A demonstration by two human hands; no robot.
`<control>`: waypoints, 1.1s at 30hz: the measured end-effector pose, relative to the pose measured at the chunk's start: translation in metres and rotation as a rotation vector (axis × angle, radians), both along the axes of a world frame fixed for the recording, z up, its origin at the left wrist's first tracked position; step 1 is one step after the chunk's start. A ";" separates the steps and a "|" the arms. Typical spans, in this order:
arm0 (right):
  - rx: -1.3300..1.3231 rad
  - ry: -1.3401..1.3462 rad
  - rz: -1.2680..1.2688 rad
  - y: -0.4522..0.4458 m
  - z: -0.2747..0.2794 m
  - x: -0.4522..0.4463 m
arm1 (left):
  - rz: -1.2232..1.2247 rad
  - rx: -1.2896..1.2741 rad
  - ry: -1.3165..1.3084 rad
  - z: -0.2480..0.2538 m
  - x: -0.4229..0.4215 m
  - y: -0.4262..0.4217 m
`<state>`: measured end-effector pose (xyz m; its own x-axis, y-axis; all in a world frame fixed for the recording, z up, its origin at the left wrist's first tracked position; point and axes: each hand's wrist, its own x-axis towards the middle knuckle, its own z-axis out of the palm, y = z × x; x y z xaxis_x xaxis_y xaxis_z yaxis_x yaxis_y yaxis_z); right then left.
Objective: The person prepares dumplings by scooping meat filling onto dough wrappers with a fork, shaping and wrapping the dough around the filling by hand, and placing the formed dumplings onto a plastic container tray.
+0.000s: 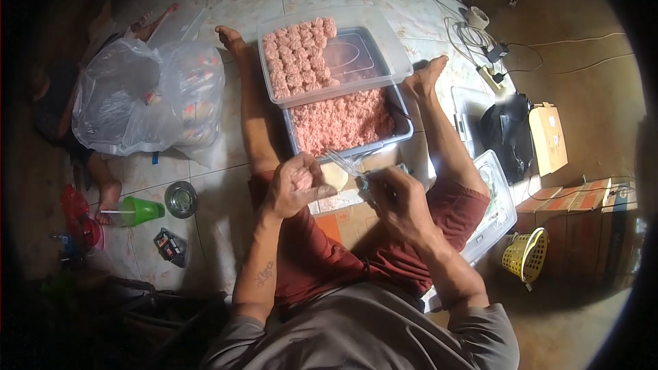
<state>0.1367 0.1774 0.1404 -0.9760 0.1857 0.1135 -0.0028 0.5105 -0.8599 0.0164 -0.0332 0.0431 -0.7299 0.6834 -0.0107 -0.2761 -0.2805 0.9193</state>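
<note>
Gripping clear plastic (346,163) in R hand (397,195) w/ fingers narrowed, curling fingers of L hand (296,183) (can't tell if holding anything), near pink mix (343,122) in tub (410,125), partly under tray (399,62) w/ pink lumps (295,55).

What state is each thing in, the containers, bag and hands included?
Clear tray: partly filled with pink balls, overlapping the tub.
Tub: holding loose pink mixture, partly covered.
Big plastic bag: bulging.
Left hand: fingers curled; whether holding anything is unclear.
Right hand: closed on clear plastic.
Power strip: seemingly with a plug in.
</note>
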 end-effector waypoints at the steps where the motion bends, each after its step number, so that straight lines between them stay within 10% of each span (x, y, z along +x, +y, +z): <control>1: 0.137 0.089 0.029 0.010 -0.018 -0.009 | -0.002 -0.003 -0.007 -0.002 -0.002 0.001; 3: 0.346 0.056 -0.002 0.034 -0.045 -0.038 | -0.058 -0.499 0.472 -0.005 -0.015 0.009; 6: 0.756 0.216 0.089 0.058 -0.058 -0.061 | 0.130 -0.322 0.477 0.007 -0.007 0.024; 11: 0.252 0.032 0.277 0.004 -0.024 -0.098 | 0.088 -0.098 0.107 0.044 -0.015 0.034; 18: 0.504 0.314 0.154 0.057 -0.029 -0.233 | 0.240 0.148 0.094 -0.010 -0.019 0.019; 29: 0.448 0.231 0.019 0.112 -0.152 -0.410 | -0.173 -0.247 0.217 -0.069 0.008 0.016; 33: 0.343 0.130 0.023 0.103 -0.117 -0.388 | -0.157 -0.218 0.120 -0.060 -0.001 0.018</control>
